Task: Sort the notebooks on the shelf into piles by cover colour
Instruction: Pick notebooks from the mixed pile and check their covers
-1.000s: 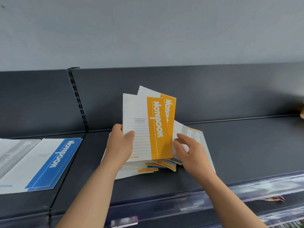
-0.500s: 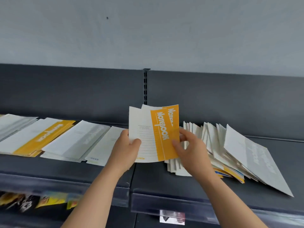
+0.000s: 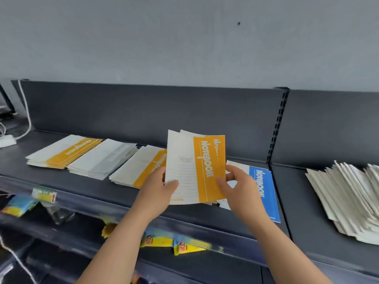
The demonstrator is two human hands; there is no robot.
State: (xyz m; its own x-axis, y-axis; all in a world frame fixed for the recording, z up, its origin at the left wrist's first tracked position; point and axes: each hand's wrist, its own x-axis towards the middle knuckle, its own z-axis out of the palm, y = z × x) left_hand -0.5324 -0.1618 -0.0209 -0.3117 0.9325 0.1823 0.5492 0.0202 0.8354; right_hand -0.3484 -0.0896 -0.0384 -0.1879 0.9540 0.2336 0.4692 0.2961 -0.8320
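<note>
In the head view, two orange notebooks (image 3: 196,167) are held upright above the shelf (image 3: 92,187). They are gripped at the lower left by the left hand (image 3: 158,193) and pinched at the right edge by the right hand (image 3: 240,189), between an orange pile (image 3: 141,169) and a blue-covered pile (image 3: 264,187).

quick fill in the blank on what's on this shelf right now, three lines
The left hand and right hand hold notebooks with ___ covers.
The pile partly hidden by the right hand shows a ___ cover on top.
The fanned heap lies to the ___ of that pile.
Missing: orange; blue; right.
</note>
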